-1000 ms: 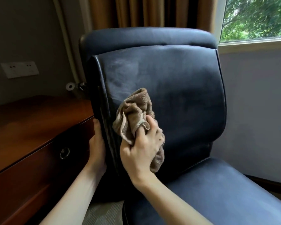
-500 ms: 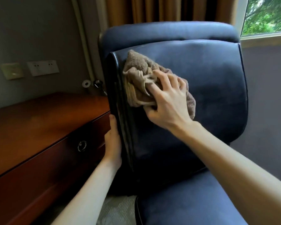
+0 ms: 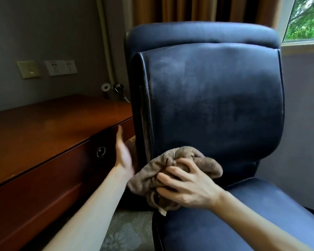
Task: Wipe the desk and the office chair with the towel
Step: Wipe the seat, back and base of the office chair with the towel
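With the right hand [image 3: 184,185] clutching the bunched towel [image 3: 172,171] low on the chair [image 3: 216,105] and the left hand [image 3: 122,154] open, seemingly bracing its edge, the chair could swivel and smear dust.

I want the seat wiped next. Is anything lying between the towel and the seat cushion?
Nothing visible does. The right hand presses the brown towel against the bottom of the chair backrest, right where it meets the seat cushion, whose visible surface is bare. The left hand is beside the backrest's edge, out of the path.
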A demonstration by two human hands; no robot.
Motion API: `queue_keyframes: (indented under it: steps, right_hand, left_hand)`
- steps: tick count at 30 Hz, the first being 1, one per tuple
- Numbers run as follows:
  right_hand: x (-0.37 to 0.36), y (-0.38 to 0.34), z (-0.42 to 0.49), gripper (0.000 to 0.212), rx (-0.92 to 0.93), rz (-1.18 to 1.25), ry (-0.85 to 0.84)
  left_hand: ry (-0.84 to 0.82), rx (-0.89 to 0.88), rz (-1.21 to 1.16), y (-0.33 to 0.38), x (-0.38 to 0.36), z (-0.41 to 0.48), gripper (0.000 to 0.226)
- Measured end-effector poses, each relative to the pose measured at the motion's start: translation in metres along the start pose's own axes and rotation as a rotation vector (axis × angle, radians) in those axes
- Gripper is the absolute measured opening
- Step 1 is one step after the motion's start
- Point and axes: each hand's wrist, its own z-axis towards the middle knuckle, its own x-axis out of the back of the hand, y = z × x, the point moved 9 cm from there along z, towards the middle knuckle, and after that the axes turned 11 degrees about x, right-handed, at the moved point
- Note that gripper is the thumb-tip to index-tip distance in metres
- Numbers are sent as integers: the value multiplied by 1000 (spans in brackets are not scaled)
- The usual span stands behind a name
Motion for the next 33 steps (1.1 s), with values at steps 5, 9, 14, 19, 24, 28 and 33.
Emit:
queue_keyframes:
  steps: [5,9,14,19,24,28,33]
  right_hand:
    - [85,113,42,26,-216,-96,276]
    - [73,198,81,53,-522,-114,77]
    - [35,145,69,57,-661,34,141]
    - [51,97,37,38,-411,87,189]
    - [108,178,33,53,-606,-69,411]
    - [113,259,57,59,-831,-6,328]
    - [55,256,104,66,-911,53,-27]
  left_hand:
    - [71,-62,-77,8,10,2,72]
    - [3,18,57,3,4,-2,79]
    - [-18,30,161,10,6,-3,74]
    - [-35,-22,259,46,-32,-8,81]
    - [74,-222,328,117,-68,-20,69]
    - [118,-230,318,141,-79,-29,67]
    - [147,-259,212,137,-85,-35,57]
